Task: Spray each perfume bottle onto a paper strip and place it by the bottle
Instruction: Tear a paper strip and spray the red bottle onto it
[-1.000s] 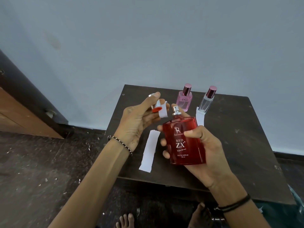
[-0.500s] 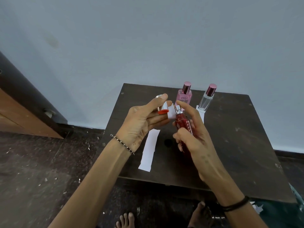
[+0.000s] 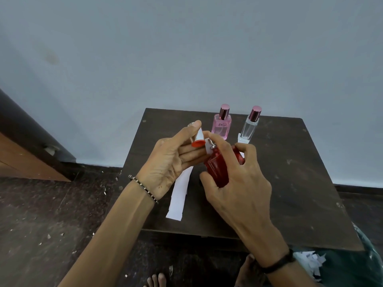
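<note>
My right hand point(image 3: 238, 187) grips the red perfume bottle point(image 3: 217, 164) above the dark table point(image 3: 300, 183), index finger on its silver nozzle point(image 3: 211, 144). Close to the nozzle, my left hand point(image 3: 172, 160) pinches a small paper strip point(image 3: 200, 135) together with the bottle's silver cap with a red inside point(image 3: 198, 143). A long white paper strip point(image 3: 179, 195) lies flat on the table beneath my hands. At the table's back stand a pink bottle point(image 3: 221, 126) and a clear bottle point(image 3: 249, 126), both capped; a paper strip point(image 3: 241, 141) lies by the clear one.
The table stands against a pale blue wall. A wooden door point(image 3: 18, 162) is at the left. Paper scraps point(image 3: 310, 261) lie in a bag at the lower right. My bare feet point(image 3: 157, 280) show on the dark littered floor below the table's front edge.
My right hand has turned the red bottle from label-facing to edge-on and tilted, index finger moving onto the nozzle. My left hand has held the strip and cap close beside it.
</note>
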The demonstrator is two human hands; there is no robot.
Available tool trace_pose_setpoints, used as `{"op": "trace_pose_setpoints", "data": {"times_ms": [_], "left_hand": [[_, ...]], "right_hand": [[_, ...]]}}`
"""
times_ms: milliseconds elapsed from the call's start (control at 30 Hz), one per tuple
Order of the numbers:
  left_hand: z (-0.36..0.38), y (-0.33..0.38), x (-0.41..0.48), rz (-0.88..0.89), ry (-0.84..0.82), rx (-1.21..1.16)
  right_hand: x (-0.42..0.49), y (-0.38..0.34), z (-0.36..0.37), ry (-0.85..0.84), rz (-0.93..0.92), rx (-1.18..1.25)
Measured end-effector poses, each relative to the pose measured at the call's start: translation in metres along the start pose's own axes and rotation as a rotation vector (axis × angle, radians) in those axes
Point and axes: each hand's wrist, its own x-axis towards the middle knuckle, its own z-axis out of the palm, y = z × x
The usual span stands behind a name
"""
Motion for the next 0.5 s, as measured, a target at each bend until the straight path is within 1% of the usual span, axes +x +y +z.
{"op": "trace_pose_setpoints", "data": {"times_ms": [367, 500], "left_hand": [[0.0006, -0.0007, 0.0011, -0.029, 0.018, 0.007], [0.0021, -0.0004, 0.0012, -0.035, 0.024, -0.008]], "right_hand": [[0.0019, 0.0028, -0.0016, -0.016, -0.003, -0.054], [0.0010, 0.0025, -0.0026, -0.031, 0.022, -0.001]]}}
